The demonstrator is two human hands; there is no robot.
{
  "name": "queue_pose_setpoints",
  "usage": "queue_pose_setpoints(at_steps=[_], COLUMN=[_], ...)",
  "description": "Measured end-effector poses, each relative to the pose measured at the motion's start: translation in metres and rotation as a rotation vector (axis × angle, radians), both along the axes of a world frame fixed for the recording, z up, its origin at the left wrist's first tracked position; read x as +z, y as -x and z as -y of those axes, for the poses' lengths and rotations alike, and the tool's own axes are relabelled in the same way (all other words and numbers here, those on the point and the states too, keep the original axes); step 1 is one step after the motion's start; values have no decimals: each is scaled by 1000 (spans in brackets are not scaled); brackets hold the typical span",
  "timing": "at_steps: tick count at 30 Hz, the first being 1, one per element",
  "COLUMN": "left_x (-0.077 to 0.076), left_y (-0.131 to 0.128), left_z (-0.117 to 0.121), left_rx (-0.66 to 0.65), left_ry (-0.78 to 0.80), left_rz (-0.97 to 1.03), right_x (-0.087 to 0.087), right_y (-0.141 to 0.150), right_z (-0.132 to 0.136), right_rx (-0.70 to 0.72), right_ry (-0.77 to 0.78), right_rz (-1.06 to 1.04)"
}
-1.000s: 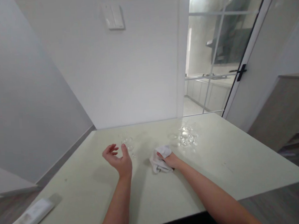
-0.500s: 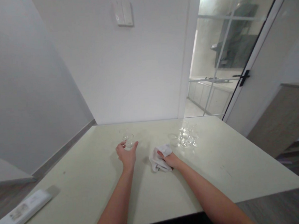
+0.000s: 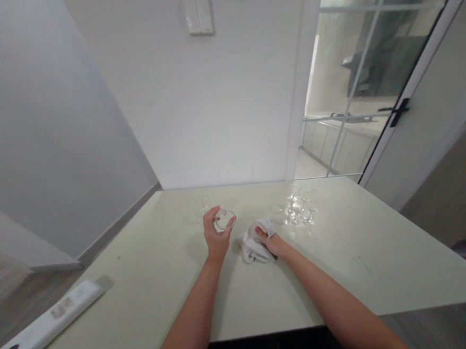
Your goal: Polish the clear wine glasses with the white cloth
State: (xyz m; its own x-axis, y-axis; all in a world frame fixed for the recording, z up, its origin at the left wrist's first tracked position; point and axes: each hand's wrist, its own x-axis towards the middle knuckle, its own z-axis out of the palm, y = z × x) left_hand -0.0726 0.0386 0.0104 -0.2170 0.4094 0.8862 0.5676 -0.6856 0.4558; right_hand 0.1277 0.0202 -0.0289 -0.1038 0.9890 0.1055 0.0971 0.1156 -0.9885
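Note:
My left hand [image 3: 217, 234] grips a small clear glass cup [image 3: 225, 220] by its sides, its round rim tilted toward me. A crumpled white cloth [image 3: 254, 246] is held in my right hand [image 3: 270, 242], the thumb lying over the fabric. The cloth hangs just right of the glass, apart from it. Behind my left hand, faint outlines of more clear glass [image 3: 203, 202] show on the table, partly hidden. To the right of the cloth stands a cluster of several clear glass cups [image 3: 300, 208], bright with reflections.
The pale table [image 3: 154, 297] reaches to a white wall [image 3: 212, 112]. A long white box-like object [image 3: 48, 325] lies at the table's left front edge. At the right is a glass-paned door [image 3: 347, 97] with a black handle [image 3: 399, 112].
My left hand has lifted the glass cup and brought it right, closer to the cloth, tipping its rim toward me. My right hand keeps its hold on the cloth. The view has shifted slightly.

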Motion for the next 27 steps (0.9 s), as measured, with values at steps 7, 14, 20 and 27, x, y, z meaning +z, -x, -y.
queue_pose_setpoints(at_steps=[7,14,20,27], left_x=[-5,-2,-1,1], left_y=[-1,-4,-5,-2], left_z=[-2,1,2,2], left_rx=[4,-27,-34,-10], left_ry=[25,46,50,31], left_rz=[21,63,56,-14], right_x=[4,2,-1,8], right_y=[1,-1,-2,-2], right_z=[2,0,0,5], right_rx=[-6,-1,10,11], right_ry=[18,40,26,18], right_rz=[8,67,60,62])
